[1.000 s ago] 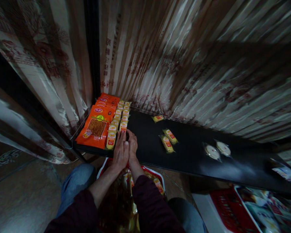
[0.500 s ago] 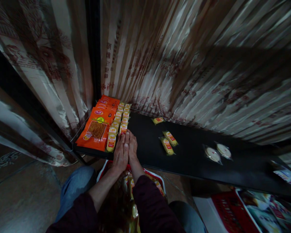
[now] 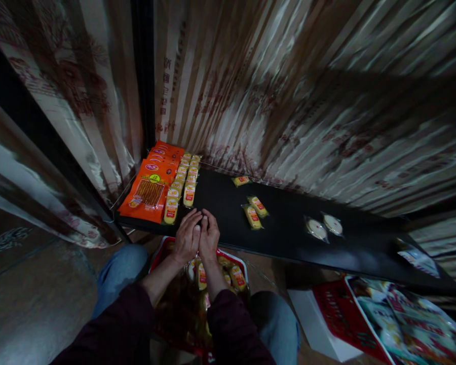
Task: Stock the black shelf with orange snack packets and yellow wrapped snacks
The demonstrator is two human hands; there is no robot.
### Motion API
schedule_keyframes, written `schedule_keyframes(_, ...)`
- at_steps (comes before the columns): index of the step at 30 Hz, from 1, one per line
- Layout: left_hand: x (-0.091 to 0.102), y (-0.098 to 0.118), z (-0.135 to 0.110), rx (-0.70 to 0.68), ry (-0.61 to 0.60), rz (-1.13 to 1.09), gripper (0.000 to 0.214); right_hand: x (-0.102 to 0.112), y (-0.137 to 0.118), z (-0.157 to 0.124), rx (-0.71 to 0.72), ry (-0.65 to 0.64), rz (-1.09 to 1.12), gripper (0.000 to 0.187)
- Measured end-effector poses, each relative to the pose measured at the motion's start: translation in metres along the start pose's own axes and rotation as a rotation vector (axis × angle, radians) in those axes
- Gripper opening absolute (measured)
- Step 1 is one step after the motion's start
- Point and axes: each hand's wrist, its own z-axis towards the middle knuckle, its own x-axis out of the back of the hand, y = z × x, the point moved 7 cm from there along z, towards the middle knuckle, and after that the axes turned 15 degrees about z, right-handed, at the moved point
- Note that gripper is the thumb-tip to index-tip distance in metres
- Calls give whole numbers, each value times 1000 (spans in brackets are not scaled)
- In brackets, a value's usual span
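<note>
My left hand (image 3: 187,237) and my right hand (image 3: 210,234) are side by side at the front edge of the black shelf (image 3: 228,208). Their fingers are stretched forward and slightly bent, thumbs nearly touching, and I see nothing held. Just beyond the fingertips, the front wrapped yellow snack cake (image 3: 189,194) of one row lies on the shelf. To its left runs a second row, with a snack cake (image 3: 171,210) at its front. Below my wrists, a red box with a white rim (image 3: 244,268) holds more wrapped cakes (image 3: 202,276).
Orange snack bags (image 3: 142,192) overlap at the shelf's left end. Loose yellow cakes (image 3: 253,217) and round white packaged cakes (image 3: 316,229) lie further right, then a blue-and-white packet (image 3: 418,258). A box of bagged goods (image 3: 395,319) stands lower right. Curtains (image 3: 251,91) hang behind.
Both hands have drawn back from the front cake of the right-hand row, toward me, and that cake now shows fully. The view has shifted slightly, showing more of the lower right box.
</note>
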Motion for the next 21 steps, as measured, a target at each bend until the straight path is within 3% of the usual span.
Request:
schedule_keyframes(8,8,2,-39,16,-74,41,38,6,4,-36,50,-136,-108,32)
schedule_keyframes(14,17,5,-72,26,-253,79,40,8,-6,-71,90,-266,-182,41)
schedule_keyframes(17,17,4,-87,64,-419,151,38,11,-2,-89,62,-330,-244,40)
schedule_keyframes(21,15,-19,-109,295,-746,361,34,12,14,-116,-40,-426,-326,38)
